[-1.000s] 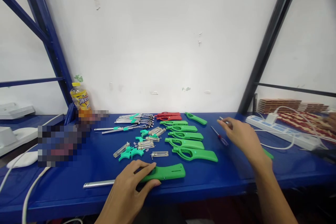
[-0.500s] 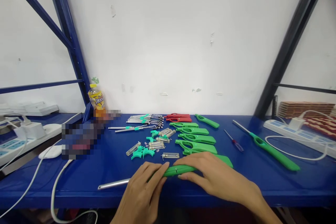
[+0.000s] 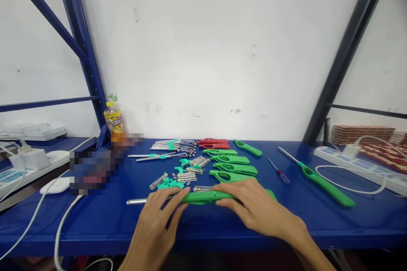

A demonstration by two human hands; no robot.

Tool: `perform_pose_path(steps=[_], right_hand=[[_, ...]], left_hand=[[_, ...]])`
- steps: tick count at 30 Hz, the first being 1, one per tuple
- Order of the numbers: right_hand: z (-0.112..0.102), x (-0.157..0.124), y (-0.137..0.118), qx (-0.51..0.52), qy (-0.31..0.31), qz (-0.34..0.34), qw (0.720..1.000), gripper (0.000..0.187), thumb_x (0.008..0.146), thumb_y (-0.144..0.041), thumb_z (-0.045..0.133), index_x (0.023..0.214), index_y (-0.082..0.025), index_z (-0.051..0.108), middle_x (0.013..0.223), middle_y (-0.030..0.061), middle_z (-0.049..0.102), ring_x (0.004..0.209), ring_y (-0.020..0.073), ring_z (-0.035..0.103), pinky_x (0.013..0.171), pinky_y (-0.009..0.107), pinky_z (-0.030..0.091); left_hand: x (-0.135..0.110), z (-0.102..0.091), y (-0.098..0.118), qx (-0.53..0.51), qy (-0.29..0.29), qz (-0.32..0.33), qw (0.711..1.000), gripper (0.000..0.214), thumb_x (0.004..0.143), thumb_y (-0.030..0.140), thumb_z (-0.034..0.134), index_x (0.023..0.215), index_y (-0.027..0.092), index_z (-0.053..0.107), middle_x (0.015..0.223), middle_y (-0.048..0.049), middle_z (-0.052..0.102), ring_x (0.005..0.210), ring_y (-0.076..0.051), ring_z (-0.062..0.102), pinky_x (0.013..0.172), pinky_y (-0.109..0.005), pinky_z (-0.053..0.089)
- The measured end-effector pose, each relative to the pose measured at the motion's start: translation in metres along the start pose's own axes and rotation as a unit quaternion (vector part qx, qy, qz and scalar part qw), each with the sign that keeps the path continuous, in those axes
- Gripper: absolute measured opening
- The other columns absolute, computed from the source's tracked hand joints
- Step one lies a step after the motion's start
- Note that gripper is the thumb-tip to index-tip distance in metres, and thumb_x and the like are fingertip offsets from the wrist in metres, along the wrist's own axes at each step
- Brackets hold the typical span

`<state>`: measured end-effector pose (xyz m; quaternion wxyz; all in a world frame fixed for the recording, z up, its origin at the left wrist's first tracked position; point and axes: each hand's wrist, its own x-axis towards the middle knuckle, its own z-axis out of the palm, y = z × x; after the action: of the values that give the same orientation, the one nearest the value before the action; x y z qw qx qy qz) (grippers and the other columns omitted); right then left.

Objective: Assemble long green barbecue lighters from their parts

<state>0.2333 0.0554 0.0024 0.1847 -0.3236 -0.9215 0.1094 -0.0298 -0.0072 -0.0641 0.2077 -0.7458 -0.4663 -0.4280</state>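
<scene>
A green long-nosed lighter (image 3: 203, 197) with a silver metal tube lies along the front of the blue shelf (image 3: 104, 224). My left hand (image 3: 157, 224) is closed over its left part, fingers wrapped on the green body. On the lighter's right part rests my right hand (image 3: 259, 211), fingers curled over the handle end. Just behind lie a row of green handle shells (image 3: 233, 168) and small teal and clear parts (image 3: 173, 180).
Metal tubes (image 3: 168, 146) and red shells (image 3: 213, 143) lie at the back. A finished green lighter (image 3: 321, 180) and a small screwdriver (image 3: 279, 171) are to the right, by a power strip (image 3: 359, 165). A yellow bottle (image 3: 113, 122), cables and a blurred patch are left.
My right hand left the finished lighter at the right and came onto the lighter at the front. Both hands have since pushed that lighter slightly farther from the edge.
</scene>
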Motion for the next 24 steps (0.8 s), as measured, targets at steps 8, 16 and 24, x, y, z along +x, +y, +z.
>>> perform_pose_path(steps=[8, 16, 24], right_hand=[[-0.009, 0.005, -0.008, 0.209, 0.039, 0.019, 0.977, 0.028, 0.1, -0.044, 0.07, 0.122, -0.029, 0.078, 0.115, 0.0035, 0.079, 0.094, 0.0235, 0.074, 0.089, 0.036, 0.055], [-0.001, 0.01, 0.003, 0.512, -0.081, -0.003, 0.855, 0.042, 0.094, -0.05, 0.075, 0.126, -0.022, 0.075, 0.076, 0.0002, 0.07, 0.058, 0.0103, 0.061, 0.049, 0.018, 0.045], [-0.015, 0.002, -0.001, 0.494, -0.221, -0.101, 0.835, 0.041, 0.092, -0.042, 0.076, 0.127, -0.022, 0.075, 0.129, 0.0124, 0.064, 0.076, 0.0128, 0.07, 0.065, 0.023, 0.056]], left_hand=[[-0.006, -0.002, -0.004, -0.015, 0.026, 0.006, 1.0, 0.044, 0.105, 0.011, 0.055, 0.145, 0.031, 0.06, 0.111, -0.0045, 0.07, 0.1, -0.021, 0.065, 0.089, -0.034, 0.051], [-0.01, -0.003, -0.001, -0.045, 0.049, 0.016, 0.998, 0.058, 0.102, 0.001, 0.055, 0.15, 0.032, 0.056, 0.114, -0.0057, 0.069, 0.101, -0.02, 0.065, 0.088, -0.033, 0.053], [-0.004, -0.002, -0.001, -0.026, 0.035, 0.067, 0.997, 0.046, 0.104, 0.008, 0.055, 0.144, 0.029, 0.059, 0.123, -0.0037, 0.075, 0.121, -0.022, 0.066, 0.107, -0.039, 0.048]])
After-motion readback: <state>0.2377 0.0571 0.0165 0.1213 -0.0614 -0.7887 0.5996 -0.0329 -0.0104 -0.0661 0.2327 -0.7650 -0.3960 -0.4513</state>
